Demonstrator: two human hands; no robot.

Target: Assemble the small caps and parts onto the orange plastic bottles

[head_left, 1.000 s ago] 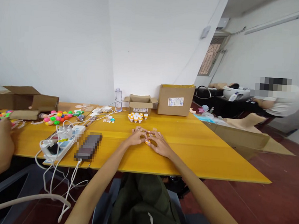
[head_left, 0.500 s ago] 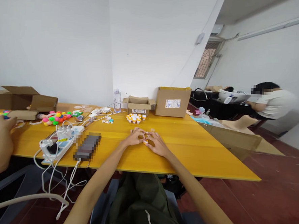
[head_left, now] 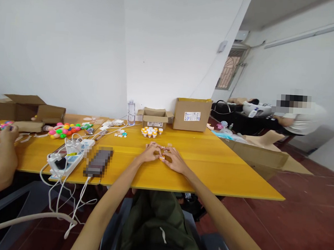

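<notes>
My left hand (head_left: pixel 150 152) and my right hand (head_left: pixel 175 160) meet on the yellow table (head_left: pixel 215 169), fingertips pinched together around a small orange-and-white piece (head_left: pixel 162 158). The piece is mostly hidden by my fingers. Farther back stands a cluster of several small white-and-orange caps (head_left: pixel 151 131), in front of a small open cardboard box (head_left: pixel 154 117).
A larger cardboard box (head_left: pixel 192 114) and a water bottle (head_left: pixel 131 112) stand at the back. A power strip with white cables (head_left: pixel 69 156) and a dark phone (head_left: pixel 98 161) lie left. Coloured balls (head_left: pixel 63 129) and another person's hand (head_left: pixel 6 134) are far left. A seated person (head_left: pixel 300 116) is far right.
My hands stay joined on the small piece; the fingers shift slightly. The view drifts a little to the right. The other person's hand at the left moves up towards the coloured pieces.
</notes>
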